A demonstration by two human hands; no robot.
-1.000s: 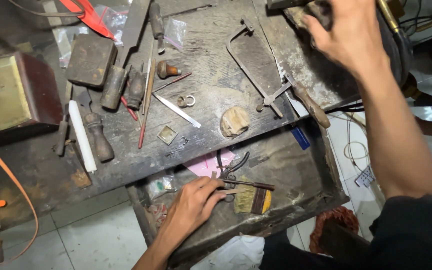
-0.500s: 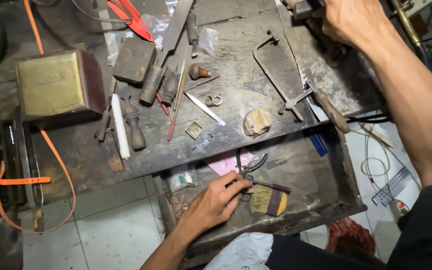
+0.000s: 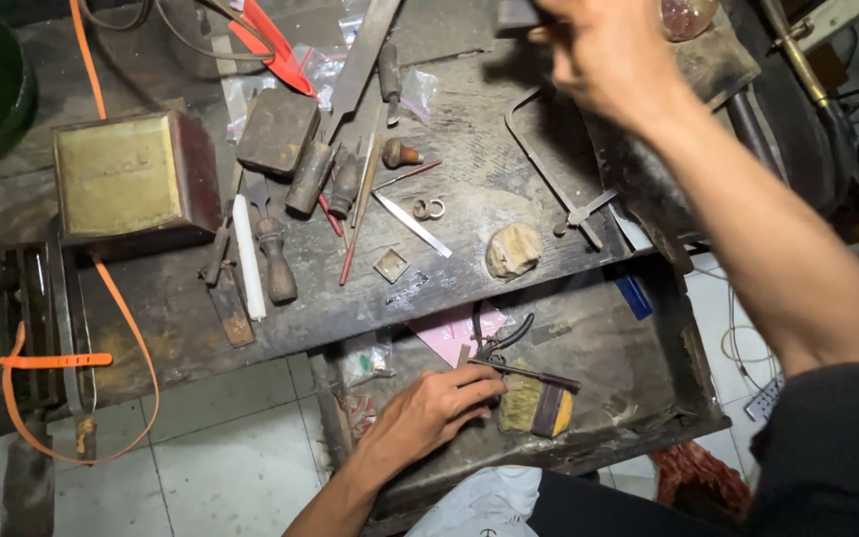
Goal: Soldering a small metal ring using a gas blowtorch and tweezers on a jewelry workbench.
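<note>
Far left of the bench (image 3: 181, 328): an orange strap (image 3: 121, 318) loops over the edge past a dark vise-like block, out of my way. Next, a brass-faced wooden box (image 3: 131, 184) sits square near the back, well apart from both hands. Then the tool cluster, laid roughly parallel so each handle can be picked out singly: a white stick (image 3: 248, 257), a wooden-handled graver (image 3: 275, 259), files and punches, red-handled snips (image 3: 270, 50) at the back. Two small rings (image 3: 429, 209) lie just beside a flat metal strip (image 3: 412, 225), with a small square plate (image 3: 391, 265) below and a pale lump (image 3: 513, 249), perhaps wax or stone, near the bench edge. A saw frame (image 3: 559, 179) lies flat to the right of that. Below the bench the drawer (image 3: 668, 398) stands pulled out as a catch tray and store. My left hand (image 3: 429, 413) is down in it, fingers curled and pressed together, tips pinching a thin dark rod (image 3: 534, 375) that lies across a yellow-bristled brush (image 3: 534, 408); black-handled pliers (image 3: 499, 343) rest just behind, on pink paper. My right hand (image 3: 599, 50) is raised at the back of the bench, blurred, fingers closed about something dark; what it is I cannot tell.
</note>
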